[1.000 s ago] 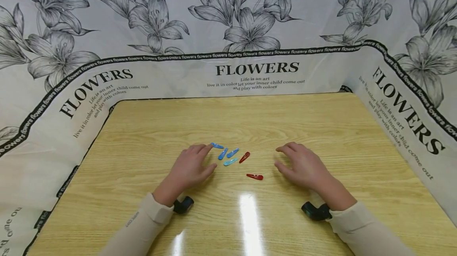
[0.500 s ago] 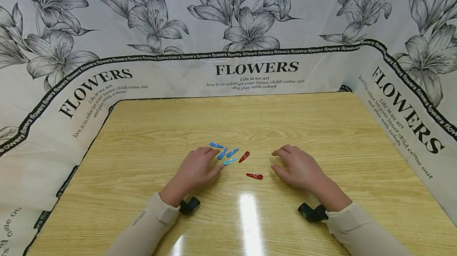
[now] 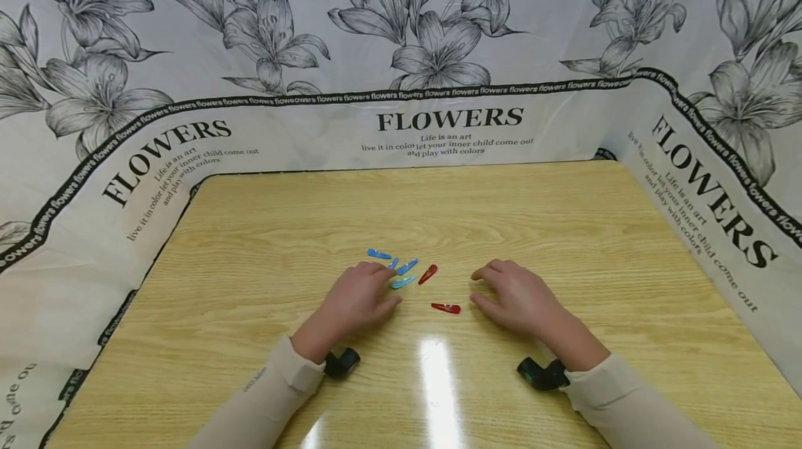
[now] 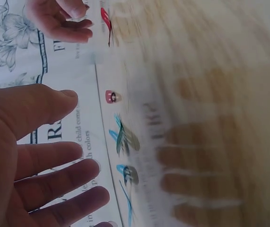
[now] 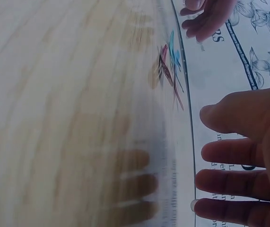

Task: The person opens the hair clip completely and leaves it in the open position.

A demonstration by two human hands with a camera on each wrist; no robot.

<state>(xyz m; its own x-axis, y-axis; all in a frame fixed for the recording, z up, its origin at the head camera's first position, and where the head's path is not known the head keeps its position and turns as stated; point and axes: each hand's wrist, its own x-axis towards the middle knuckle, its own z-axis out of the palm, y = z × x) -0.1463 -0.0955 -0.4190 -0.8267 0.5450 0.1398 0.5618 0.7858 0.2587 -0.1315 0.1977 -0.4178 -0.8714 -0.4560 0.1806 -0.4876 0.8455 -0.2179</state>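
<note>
Snap hair clips lie in a loose group on the wooden table. In the head view, one blue hair clip (image 3: 379, 254) is farthest back, with another blue clip (image 3: 408, 266) and a light blue clip (image 3: 404, 282) to its right. A third blue clip (image 3: 392, 263) is partly covered by my left hand (image 3: 358, 299), which hovers at the group's left with fingers extended and holds nothing. Right of the blues lies a red clip (image 3: 428, 273). A second red clip (image 3: 446, 308) is nearer me, just left of my right hand (image 3: 519, 296), whose fingers are spread and hold nothing.
The glossy wooden table (image 3: 282, 219) reflects light and, in the wrist views, the hands. White floral cloth (image 3: 301, 136) stands around its back and sides. A black wrist camera (image 3: 343, 363) sits below the left hand and another camera (image 3: 542, 374) below the right.
My left hand has moved right and slightly nearer me, now partly covering a blue clip and uncovering the farthest one. My right hand has shifted slightly left. The clips stay put.
</note>
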